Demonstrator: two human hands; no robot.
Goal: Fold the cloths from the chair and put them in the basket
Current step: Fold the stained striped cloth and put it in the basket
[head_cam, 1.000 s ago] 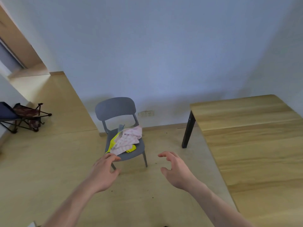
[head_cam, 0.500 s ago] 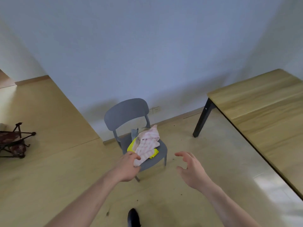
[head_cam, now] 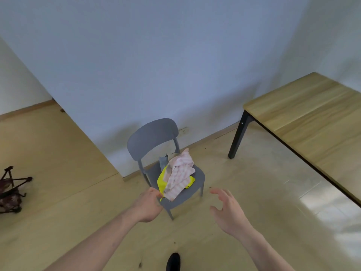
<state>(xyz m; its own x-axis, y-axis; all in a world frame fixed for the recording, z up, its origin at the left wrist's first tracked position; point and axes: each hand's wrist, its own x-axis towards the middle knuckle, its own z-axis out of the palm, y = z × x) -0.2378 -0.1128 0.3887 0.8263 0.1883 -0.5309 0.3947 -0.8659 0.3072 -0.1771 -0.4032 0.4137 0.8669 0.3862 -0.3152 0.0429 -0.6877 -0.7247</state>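
Observation:
A grey chair (head_cam: 154, 137) stands by the wall in the middle of the view. On its seat lies a crumpled pink-and-white striped cloth (head_cam: 180, 177) on top of a bright yellow cloth (head_cam: 162, 179), with a bit of grey cloth (head_cam: 163, 161) behind them. My left hand (head_cam: 148, 206) reaches out in front of the seat's front left corner, nearer to me than the chair, fingers loosely bent and holding nothing. My right hand (head_cam: 224, 210) hangs to the right of the chair with its fingers spread and empty.
A wooden table (head_cam: 312, 124) with black legs fills the right side. A dark fabric holder on a black folding frame (head_cam: 9, 192) stands on the floor at the far left. My dark shoe (head_cam: 172, 261) shows at the bottom edge.
The view has moved closer to the chair and turned left, so the table slid to the right. Both hands stay stretched out towards the chair.

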